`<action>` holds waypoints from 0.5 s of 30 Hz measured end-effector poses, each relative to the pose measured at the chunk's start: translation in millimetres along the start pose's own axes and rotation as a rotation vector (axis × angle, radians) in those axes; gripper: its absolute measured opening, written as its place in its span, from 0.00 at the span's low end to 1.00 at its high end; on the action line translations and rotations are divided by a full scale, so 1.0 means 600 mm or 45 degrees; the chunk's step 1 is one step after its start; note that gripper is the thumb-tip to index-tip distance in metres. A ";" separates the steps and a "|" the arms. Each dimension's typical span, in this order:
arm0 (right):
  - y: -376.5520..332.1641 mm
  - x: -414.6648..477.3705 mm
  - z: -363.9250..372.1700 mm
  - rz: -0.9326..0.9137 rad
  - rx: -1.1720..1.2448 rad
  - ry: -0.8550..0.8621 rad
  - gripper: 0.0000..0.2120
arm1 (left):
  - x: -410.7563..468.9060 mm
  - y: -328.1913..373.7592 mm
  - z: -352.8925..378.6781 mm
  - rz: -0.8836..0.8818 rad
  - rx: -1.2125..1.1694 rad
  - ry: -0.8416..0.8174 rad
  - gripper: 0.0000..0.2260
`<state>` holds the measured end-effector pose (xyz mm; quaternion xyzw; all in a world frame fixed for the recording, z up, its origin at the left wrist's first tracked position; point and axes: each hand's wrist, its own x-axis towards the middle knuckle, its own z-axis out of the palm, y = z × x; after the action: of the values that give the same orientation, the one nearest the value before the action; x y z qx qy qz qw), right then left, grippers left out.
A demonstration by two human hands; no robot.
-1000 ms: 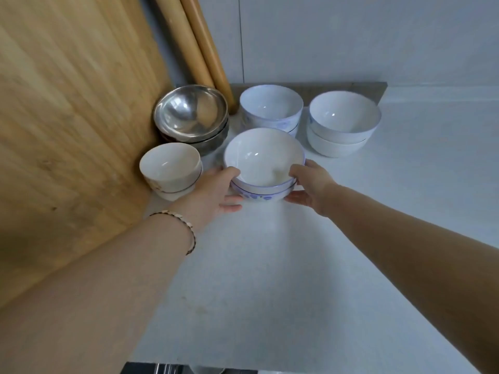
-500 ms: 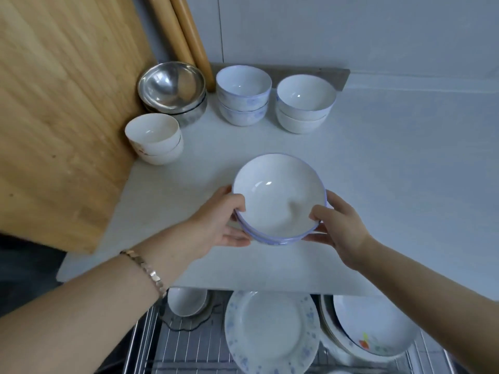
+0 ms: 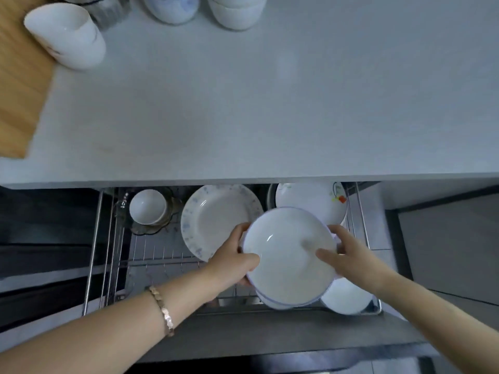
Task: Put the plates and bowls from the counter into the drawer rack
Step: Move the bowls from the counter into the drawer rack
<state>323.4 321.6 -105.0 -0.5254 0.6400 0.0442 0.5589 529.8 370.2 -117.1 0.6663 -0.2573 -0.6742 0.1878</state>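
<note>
L hand point(image 3: 232, 261), R hand point(image 3: 351, 261) curled round 2 stacked bowls point(image 3: 286, 255), over rack point(image 3: 93, 249), 1 small bowl point(image 3: 147, 206) inside

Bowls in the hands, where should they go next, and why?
Probably lower the blue-rimmed bowls a little leftward onto the bare wires of the drawer rack. The left hand and right hand grip them above the rack, partly over the blue-speckled plate and a white dish at the front, so setting them straight down might knock those.
</note>
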 end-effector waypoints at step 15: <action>0.120 0.177 0.121 0.208 -0.908 0.018 0.16 | 0.151 -0.176 0.095 -0.411 0.338 0.151 0.27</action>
<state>338.8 333.9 -250.9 -0.6348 0.6279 0.3055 0.3309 479.1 405.9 -254.2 0.7563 -0.2224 -0.6153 0.0029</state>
